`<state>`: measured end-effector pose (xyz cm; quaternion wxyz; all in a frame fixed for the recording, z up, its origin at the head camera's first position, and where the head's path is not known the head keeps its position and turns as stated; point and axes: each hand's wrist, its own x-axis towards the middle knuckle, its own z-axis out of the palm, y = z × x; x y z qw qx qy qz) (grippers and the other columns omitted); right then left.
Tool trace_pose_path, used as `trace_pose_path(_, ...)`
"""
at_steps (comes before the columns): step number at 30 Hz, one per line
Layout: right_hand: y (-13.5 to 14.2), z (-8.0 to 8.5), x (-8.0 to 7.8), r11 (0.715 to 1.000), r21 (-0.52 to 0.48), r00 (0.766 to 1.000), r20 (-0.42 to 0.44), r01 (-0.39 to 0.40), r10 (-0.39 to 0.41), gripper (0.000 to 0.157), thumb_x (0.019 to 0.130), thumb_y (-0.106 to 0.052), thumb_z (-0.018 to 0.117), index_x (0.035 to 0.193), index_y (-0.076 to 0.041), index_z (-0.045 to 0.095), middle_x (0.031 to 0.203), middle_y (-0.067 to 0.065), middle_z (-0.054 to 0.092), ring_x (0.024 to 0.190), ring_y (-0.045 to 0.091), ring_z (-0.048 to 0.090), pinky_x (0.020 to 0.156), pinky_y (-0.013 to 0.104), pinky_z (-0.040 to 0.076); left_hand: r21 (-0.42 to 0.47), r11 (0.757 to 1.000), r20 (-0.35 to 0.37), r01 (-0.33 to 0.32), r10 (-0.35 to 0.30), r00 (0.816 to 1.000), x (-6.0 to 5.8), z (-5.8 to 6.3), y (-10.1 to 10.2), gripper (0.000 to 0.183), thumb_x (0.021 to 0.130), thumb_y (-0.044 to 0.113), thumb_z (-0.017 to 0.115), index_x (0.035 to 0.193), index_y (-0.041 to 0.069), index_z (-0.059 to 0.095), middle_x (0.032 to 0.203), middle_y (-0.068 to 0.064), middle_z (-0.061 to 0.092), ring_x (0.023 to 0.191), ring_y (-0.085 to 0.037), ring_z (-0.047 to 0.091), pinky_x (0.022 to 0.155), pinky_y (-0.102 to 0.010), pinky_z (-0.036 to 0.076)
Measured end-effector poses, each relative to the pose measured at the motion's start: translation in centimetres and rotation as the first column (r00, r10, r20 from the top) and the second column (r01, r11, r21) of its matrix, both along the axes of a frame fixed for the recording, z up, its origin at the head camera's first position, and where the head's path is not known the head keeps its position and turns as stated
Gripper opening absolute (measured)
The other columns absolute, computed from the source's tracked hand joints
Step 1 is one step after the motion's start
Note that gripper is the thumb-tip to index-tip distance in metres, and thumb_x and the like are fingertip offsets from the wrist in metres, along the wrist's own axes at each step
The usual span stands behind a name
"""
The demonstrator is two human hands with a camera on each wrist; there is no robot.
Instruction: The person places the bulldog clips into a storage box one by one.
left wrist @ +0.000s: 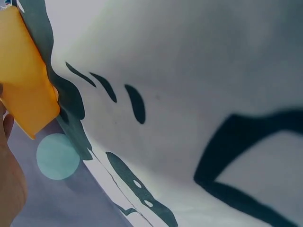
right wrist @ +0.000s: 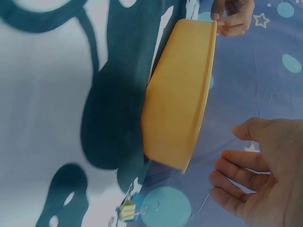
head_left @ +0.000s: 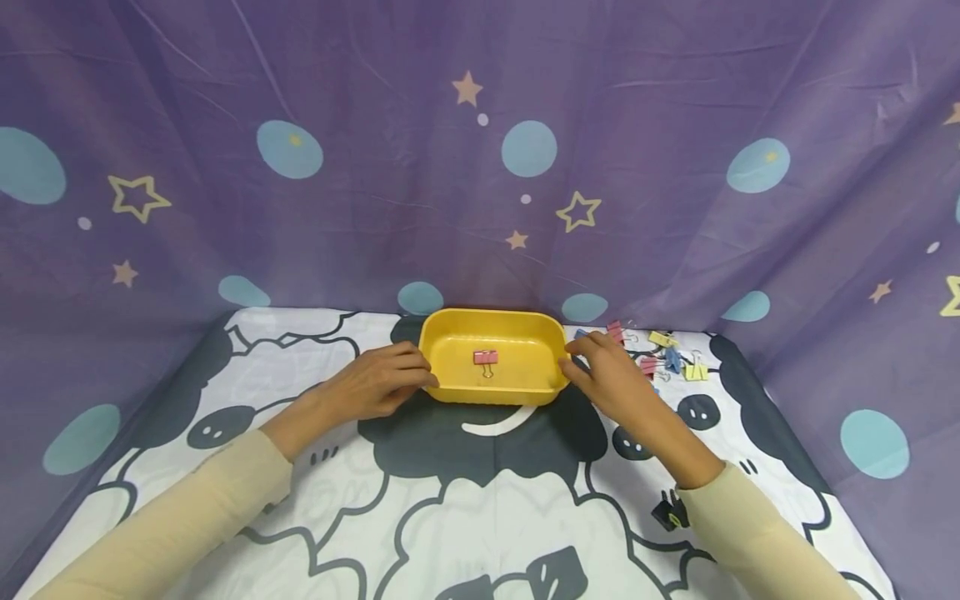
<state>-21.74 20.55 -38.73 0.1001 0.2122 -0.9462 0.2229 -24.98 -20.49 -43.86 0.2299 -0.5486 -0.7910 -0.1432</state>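
Observation:
A yellow plastic tray [head_left: 450, 371] stands at the back of the cloth-covered table, with one pink binder clip [head_left: 485, 357] lying inside it. At the tray's left end my left hand [head_left: 378, 382] grips the rim; the right wrist view shows this hand's thumb and fingers [right wrist: 234, 21] at that corner. My right hand [head_left: 611, 375] is by the tray's right end. Seen from the right wrist, there is a gap between the tray wall [right wrist: 175, 99] and my loosely bent right fingers [right wrist: 241, 175], which hold nothing.
Right of the tray, partly behind my right hand, lie several loose binder clips: yellow [head_left: 696, 372], blue [head_left: 672, 360] and pink [head_left: 648, 365]. A purple curtain [head_left: 375, 208] with stars and dots rises directly behind the table. The tablecloth [head_left: 495, 517] has a black-and-white sheep print.

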Motion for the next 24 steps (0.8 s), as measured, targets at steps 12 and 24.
trace_pose_path(12,3.1,-0.5,0.3,0.998,0.003,0.998,0.016,0.059,-0.060,0.032,0.111,-0.023,0.069,0.127,0.003,0.080,0.127,0.021,0.076,0.119,0.042,0.066,0.103,0.060,0.058,-0.005,1.000,-0.018,-0.013,0.012,1.000,0.2,0.1,-0.1,0.037,0.087,-0.006,0.084,0.115,0.018,0.082,0.108,0.003,0.077,0.103,-0.019,0.067,0.089,-0.036,0.063)
trace_pose_path(24,5.4,-1.4,0.7,0.994,0.032,0.994,0.035,0.103,-0.104,0.034,0.109,-0.020,0.073,0.129,0.007,0.078,0.128,0.026,0.076,0.123,0.048,0.068,0.108,0.065,0.056,-0.010,1.000,-0.015,-0.015,0.015,1.000,0.0,0.1,-0.1,0.039,0.087,-0.005,0.085,0.116,0.020,0.082,0.110,0.003,0.078,0.105,-0.018,0.068,0.090,-0.036,0.064)
